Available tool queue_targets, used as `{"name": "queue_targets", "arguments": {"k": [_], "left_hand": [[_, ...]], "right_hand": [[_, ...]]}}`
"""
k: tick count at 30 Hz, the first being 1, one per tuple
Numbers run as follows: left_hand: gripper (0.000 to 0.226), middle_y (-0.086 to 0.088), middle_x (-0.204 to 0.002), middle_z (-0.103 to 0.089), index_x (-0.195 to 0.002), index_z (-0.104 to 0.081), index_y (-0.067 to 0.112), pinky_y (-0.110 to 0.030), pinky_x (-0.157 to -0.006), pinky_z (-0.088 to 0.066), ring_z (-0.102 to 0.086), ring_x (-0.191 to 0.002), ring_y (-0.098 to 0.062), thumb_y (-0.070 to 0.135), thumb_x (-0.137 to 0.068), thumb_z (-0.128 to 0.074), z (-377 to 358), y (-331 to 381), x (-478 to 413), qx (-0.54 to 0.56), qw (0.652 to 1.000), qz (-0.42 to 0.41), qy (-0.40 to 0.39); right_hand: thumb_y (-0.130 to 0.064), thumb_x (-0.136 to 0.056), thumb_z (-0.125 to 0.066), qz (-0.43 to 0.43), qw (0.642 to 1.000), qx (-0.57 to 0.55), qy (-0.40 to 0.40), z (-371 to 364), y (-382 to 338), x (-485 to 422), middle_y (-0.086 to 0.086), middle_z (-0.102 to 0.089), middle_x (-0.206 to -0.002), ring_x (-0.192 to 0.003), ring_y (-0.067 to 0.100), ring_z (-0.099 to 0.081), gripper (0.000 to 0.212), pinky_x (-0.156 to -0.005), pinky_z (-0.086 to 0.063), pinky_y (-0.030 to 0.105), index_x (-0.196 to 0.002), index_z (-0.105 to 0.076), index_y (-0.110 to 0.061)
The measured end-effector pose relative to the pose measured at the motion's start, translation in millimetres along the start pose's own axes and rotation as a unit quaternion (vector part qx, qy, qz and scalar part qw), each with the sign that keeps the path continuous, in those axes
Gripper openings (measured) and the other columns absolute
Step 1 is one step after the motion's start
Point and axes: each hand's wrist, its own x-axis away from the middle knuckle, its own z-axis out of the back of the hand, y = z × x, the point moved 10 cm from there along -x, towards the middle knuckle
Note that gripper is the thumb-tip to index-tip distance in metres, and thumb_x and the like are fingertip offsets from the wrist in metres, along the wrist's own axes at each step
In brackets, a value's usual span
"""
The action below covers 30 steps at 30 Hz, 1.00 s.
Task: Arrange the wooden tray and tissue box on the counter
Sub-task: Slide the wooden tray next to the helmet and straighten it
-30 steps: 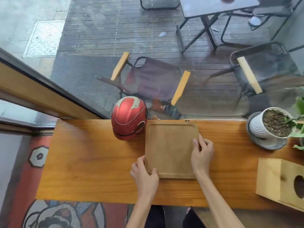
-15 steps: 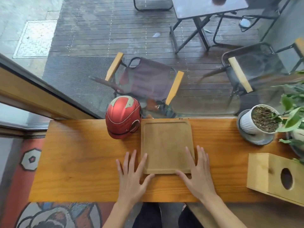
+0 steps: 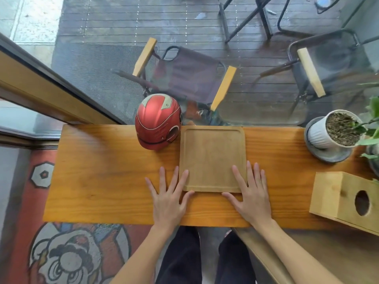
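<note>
1. Reference landmark: the square light-wood tray with a raised rim and rounded corners [image 3: 213, 158]. It lies flat on the long orange-brown wooden counter [image 3: 98, 181], its far edge flush with the counter's far edge at the window glass. All positions below are given relative to this tray.

2. Left hand [image 3: 168, 199]: fingers spread wide and flat, palm down on the counter at the tray's near-left corner. The index finger lies along the tray's left rim and the thumb sits at its near edge. Nothing is held.

3. Right hand [image 3: 253, 198]: the same flat, splayed posture at the tray's near-right corner. The index finger lies over the right rim, and the thumb is just beside the near edge. Nothing is held.

4. Assessment: two flat hands bracketing the near corners suit squaring or sliding the tray, not lifting it. The tray looks parallel to the counter edges, so this step is probably close to finished.

5. Tray contents: none. The recessed floor is bare.

6. Rectangular pale-wood tissue box with an oval opening in its side [image 3: 346, 199]: well to the right of the tray, at the counter's near-right end, turned at an angle. No tissue is visible at the opening. It probably needs straightening next.

7. Glossy red helmet with silver markings [image 3: 158, 123]: touching or just beside the tray's far-left corner.

8. White ribbed pot on a grey saucer [image 3: 328, 136]: far-right of the tray, holding dark soil and a green plant.
</note>
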Motion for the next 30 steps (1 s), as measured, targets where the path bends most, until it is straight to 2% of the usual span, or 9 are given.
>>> {"name": "queue_targets", "arguments": {"k": [6,10,14,30], "left_hand": [[0.066,0.002,-0.166,-0.031,-0.158,-0.029,0.034,-0.082,-0.112,-0.007,-0.013,-0.155,-0.045,0.066,-0.100,-0.029,-3,-2,0,-0.007,1.000,0.004,0.010],[0.070,0.003,-0.167,-0.028,-0.160,-0.024,0.035,-0.083,-0.111,-0.007,-0.013,-0.156,-0.043,0.068,-0.098,-0.033,-5,-4,0,-0.006,1.000,0.007,0.008],[0.072,0.006,-0.167,-0.028,-0.159,-0.024,0.037,-0.082,-0.112,-0.007,-0.013,-0.157,-0.040,0.070,-0.096,-0.036,-4,-6,1,-0.007,1.000,0.011,0.017],[0.071,0.010,-0.167,-0.029,-0.159,-0.018,0.041,-0.084,-0.110,-0.005,-0.014,-0.156,-0.041,0.073,-0.097,-0.029,-7,-10,-1,-0.012,0.999,0.041,-0.007]], "right_hand": [[-0.079,-0.090,-0.033,0.000,1.000,0.001,0.010,1,1,-1,0.015,-0.016,-0.168,-0.157,0.035,-0.010,0.086,-0.122,-0.021,0.061,-0.160,-0.021,-0.030],[-0.079,-0.090,-0.026,-0.036,0.999,0.032,-0.004,-1,5,5,0.012,-0.023,-0.167,-0.154,0.041,-0.015,0.082,-0.116,-0.008,0.075,-0.158,-0.030,-0.033],[-0.077,-0.092,-0.023,-0.045,0.998,0.032,-0.012,-4,4,8,0.011,-0.026,-0.166,-0.153,0.047,-0.014,0.079,-0.110,-0.009,0.082,-0.157,-0.029,-0.034],[-0.077,-0.093,-0.026,-0.065,0.997,0.039,-0.023,-11,9,6,0.006,-0.021,-0.169,-0.155,0.043,-0.006,0.079,-0.113,-0.001,0.079,-0.160,-0.021,-0.036]]}}
